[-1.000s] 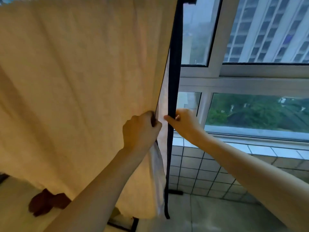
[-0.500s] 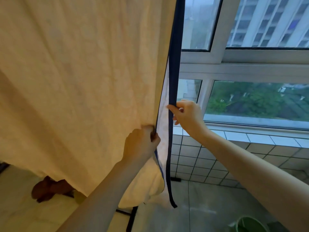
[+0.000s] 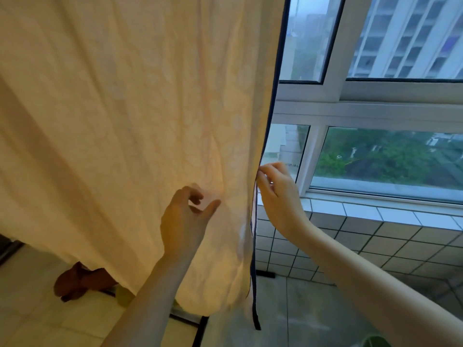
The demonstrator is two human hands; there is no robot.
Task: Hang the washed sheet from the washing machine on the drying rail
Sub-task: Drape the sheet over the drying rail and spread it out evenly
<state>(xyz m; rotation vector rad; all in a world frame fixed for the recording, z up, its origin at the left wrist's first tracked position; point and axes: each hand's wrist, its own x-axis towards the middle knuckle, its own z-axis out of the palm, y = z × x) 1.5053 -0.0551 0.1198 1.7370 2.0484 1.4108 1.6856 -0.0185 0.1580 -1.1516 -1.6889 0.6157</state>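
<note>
A large pale yellow sheet (image 3: 120,126) with a dark blue trim along its right edge (image 3: 254,284) hangs down from above and fills the left and middle of the view. The rail it hangs from is out of view. My left hand (image 3: 186,221) is in front of the sheet's lower right part, fingers loosely spread and holding nothing. My right hand (image 3: 274,190) pinches the sheet's dark right edge between thumb and fingers at about mid height.
A white-framed window (image 3: 333,96) stands right behind, above a tiled ledge and low tiled wall (image 3: 350,236). A dark brown object (image 3: 82,281) lies on the floor under the sheet. A black rack foot (image 3: 200,329) and a green rim (image 3: 375,341) show at the bottom.
My left hand has let go of the sheet's edge and opened, now slightly left of it. The right hand stays pinching the dark trim. The sheet's edge hangs straighter.
</note>
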